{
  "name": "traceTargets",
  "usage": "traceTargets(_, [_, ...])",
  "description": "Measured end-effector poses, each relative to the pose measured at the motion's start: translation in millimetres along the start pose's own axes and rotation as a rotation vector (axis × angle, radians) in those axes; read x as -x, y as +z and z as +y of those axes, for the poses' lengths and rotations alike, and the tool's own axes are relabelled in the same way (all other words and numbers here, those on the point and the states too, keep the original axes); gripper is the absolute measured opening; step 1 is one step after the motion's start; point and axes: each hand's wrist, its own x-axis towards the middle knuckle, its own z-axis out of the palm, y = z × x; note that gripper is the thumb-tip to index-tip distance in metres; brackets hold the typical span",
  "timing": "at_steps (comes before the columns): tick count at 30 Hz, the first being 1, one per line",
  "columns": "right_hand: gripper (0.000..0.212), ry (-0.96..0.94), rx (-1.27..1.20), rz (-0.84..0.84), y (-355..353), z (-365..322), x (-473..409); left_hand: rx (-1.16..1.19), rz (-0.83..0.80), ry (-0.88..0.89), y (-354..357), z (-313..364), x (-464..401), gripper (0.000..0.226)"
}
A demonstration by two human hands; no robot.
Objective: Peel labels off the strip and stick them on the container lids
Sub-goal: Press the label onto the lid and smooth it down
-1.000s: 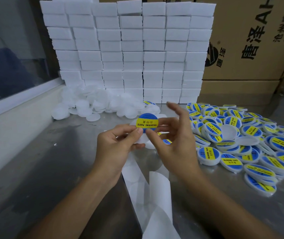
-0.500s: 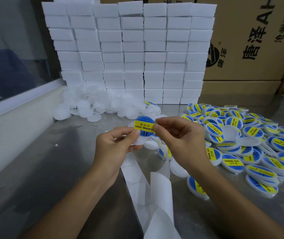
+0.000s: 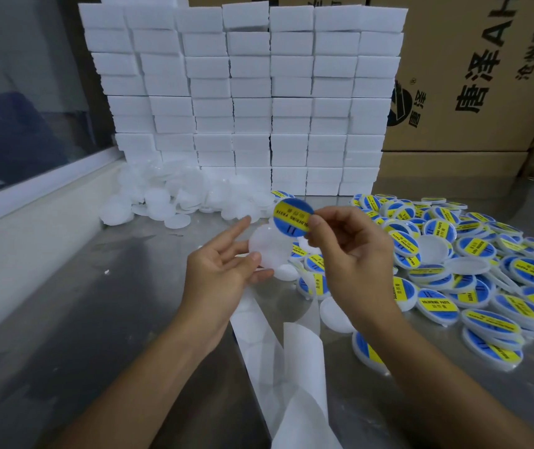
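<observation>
right hand [image 3: 350, 251] pinches round blue-yellow paper label [image 3: 292, 218] | left hand [image 3: 220, 270] holds blank white plastic lid [image 3: 267, 247], fingers half open | centre label, press flat

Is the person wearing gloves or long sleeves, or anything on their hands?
No gloves. Both the left hand and the right hand are bare, and both forearms are bare up to the bottom edge of the picture, so no sleeves show. No rings, watch or bracelets can be seen on the fingers or wrists. The fingernails look short and plain.
</observation>
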Motion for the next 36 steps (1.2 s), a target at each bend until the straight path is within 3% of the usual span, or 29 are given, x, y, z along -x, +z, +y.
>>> traceTargets(3, [0.007,0.106,-0.122,0.038,-8,-3,-8,0.107,0.104,-0.044,-10,3,-7,0.037])
traceTargets(7, [0.005,0.238,-0.148,-0.019,-9,0,-8,0.227,0.062,-0.109,-13,3,-10,0.026])
traceTargets(17, [0.007,0.116,0.054,-0.12,-3,-4,0,0.223,-0.019,-0.098,-11,2,-8,0.027])
traceTargets(31, [0.016,0.103,0.086,-0.175,-2,2,1,0.21,-0.039,-0.112,-8,2,-5,0.016])
traceTargets(36, [0.014,0.095,0.091,-0.178,-1,4,2,0.196,-0.031,-0.108,-7,2,-4,0.03])
